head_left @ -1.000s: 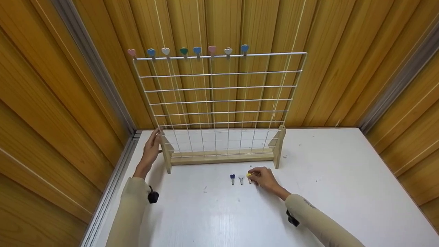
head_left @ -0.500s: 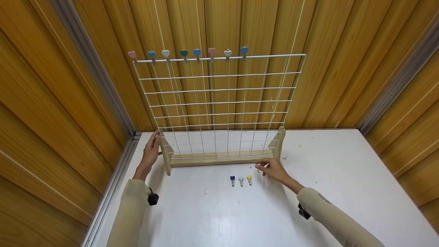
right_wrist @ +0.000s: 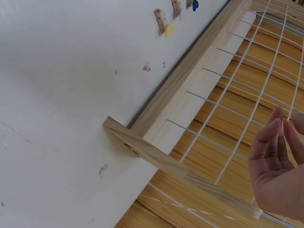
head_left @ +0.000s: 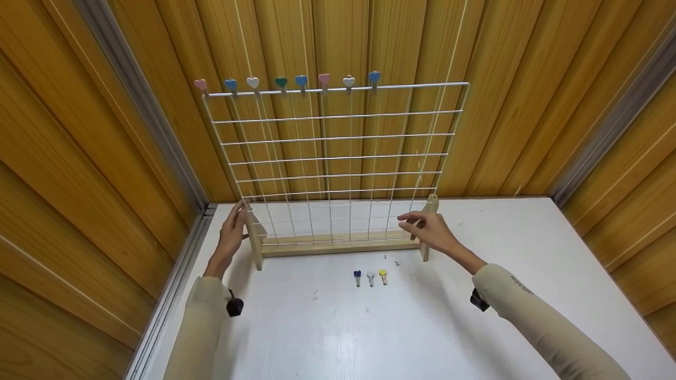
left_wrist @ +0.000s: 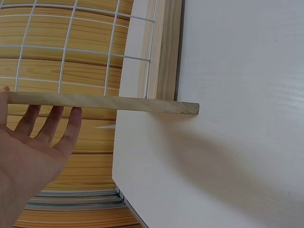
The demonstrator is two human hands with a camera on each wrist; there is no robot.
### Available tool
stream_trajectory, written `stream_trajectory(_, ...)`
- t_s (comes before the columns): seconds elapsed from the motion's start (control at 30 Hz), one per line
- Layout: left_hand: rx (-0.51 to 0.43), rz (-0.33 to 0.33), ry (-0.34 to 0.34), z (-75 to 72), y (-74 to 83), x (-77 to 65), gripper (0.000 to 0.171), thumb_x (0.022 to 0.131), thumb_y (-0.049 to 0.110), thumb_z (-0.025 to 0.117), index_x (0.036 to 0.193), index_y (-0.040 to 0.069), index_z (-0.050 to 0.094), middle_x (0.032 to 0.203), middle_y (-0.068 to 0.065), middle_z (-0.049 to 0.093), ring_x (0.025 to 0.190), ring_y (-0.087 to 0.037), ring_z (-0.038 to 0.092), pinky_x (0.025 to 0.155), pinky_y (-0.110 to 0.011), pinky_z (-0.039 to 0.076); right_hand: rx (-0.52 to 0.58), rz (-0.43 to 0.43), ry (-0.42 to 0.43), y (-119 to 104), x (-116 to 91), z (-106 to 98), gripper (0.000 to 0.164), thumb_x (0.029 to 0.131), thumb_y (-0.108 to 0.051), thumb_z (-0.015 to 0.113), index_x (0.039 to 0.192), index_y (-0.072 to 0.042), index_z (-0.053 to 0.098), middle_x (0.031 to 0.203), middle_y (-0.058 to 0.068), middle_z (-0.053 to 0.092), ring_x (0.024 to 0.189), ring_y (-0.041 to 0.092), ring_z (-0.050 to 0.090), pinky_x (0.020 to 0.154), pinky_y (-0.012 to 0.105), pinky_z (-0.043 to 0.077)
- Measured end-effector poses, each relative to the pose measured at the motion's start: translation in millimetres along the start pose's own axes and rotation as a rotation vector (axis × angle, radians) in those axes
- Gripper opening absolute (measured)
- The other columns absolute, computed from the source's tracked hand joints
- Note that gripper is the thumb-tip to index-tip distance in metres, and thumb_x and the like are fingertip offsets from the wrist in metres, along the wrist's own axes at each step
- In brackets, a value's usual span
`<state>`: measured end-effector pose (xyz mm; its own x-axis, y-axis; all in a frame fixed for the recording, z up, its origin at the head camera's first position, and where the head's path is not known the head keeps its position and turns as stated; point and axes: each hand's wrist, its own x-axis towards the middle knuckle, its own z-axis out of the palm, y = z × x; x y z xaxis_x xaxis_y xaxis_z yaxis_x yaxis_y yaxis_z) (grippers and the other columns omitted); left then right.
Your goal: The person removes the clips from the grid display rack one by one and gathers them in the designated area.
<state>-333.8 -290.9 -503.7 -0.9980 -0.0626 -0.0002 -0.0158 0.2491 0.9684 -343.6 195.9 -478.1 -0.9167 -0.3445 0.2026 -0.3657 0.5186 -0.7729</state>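
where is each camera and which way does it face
Head: on the head, facing forward and down at the wire grid and table; left hand, right hand and sleeves show.
Left wrist: on that wrist, facing the stand's left upright; left hand shows.
Right wrist: on that wrist, facing the right upright; right hand shows.
Head and right wrist views share the yellow clip.

Right wrist: I have the right hand (right_wrist: 278,166), fingers bent, near the grid (right_wrist: 217,104) | wood stand (right_wrist: 147,151) at the desk's (right_wrist: 57,85) edge | yellow clip (right_wrist: 164,25) lying near blue clip (right_wrist: 195,5), another between.
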Motion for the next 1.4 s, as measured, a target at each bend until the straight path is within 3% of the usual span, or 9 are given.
stream_trajectory(0.23, 0.01, 0.0, -0.011, -2.6, 1.9, -0.5, 0.056, 0.114, 0.038, 0.026, 0.166, 0.023, 0.012, 0.17, -0.016, 0.021, 0.153, -0.04, 0.028, 0.118, -0.061, 0.038, 0.015, -0.048, -0.001, -22, 14, -10, 0.026, 0.101, -0.015, 0.066, 0.12, 0.001, 0.073, 0.105, 0.02, 0.075, 0.069, 0.025, 0.068, 0.057, 0.016, 0.05)
stream_trajectory(0.6, 0.001, 0.007, -0.004, 2.7, 2.8, -1.4, 0.056, 0.114, 0.038, 0.027, 0.166, 0.022, 0.014, 0.167, -0.019, 0.027, 0.151, -0.04, 0.033, 0.117, -0.061, 0.039, -0.005, -0.066, 0.034, -52, 22, -24, 0.026, 0.101, -0.015, 0.067, 0.121, 0.0, 0.074, 0.108, 0.02, 0.075, 0.064, 0.003, 0.06, 0.052, 0.014, 0.047)
stream_trajectory(0.9, -0.003, 0.005, -0.022, 2.4, 4.4, -1.8, 0.056, 0.114, 0.039, 0.027, 0.166, 0.024, 0.014, 0.169, -0.017, 0.024, 0.153, -0.04, 0.03, 0.117, -0.062, 0.038, 0.013, -0.087, 0.04, -106, 17, -41, 0.024, 0.1, -0.002, 0.063, 0.12, 0.011, 0.07, 0.1, 0.031, 0.072, 0.062, -0.002, 0.055, 0.054, 0.012, 0.045)
stream_trajectory(1.2, -0.005, 0.008, -0.016, 1.0, 4.1, -2.4, 0.057, 0.114, 0.036, 0.026, 0.166, 0.02, 0.011, 0.17, -0.019, 0.018, 0.155, -0.042, 0.025, 0.119, -0.063, 0.036, 0.042, -0.134, 0.059, -95, 34, -49, 0.025, 0.101, -0.01, 0.066, 0.122, 0.003, 0.072, 0.108, 0.025, 0.074, 0.066, 0.002, 0.056, 0.054, 0.013, 0.045)
stream_trajectory(1.4, 0.009, 0.0, -0.019, 0.0, 1.4, -2.9, 0.057, 0.114, 0.039, 0.026, 0.167, 0.022, 0.011, 0.171, -0.016, 0.019, 0.155, -0.04, 0.026, 0.118, -0.062, 0.036, 0.04, -0.196, 0.098, -108, 42, -57, 0.024, 0.1, -0.01, 0.067, 0.119, 0.003, 0.073, 0.11, 0.023, 0.074, 0.072, 0.003, 0.06, 0.064, 0.013, 0.051)
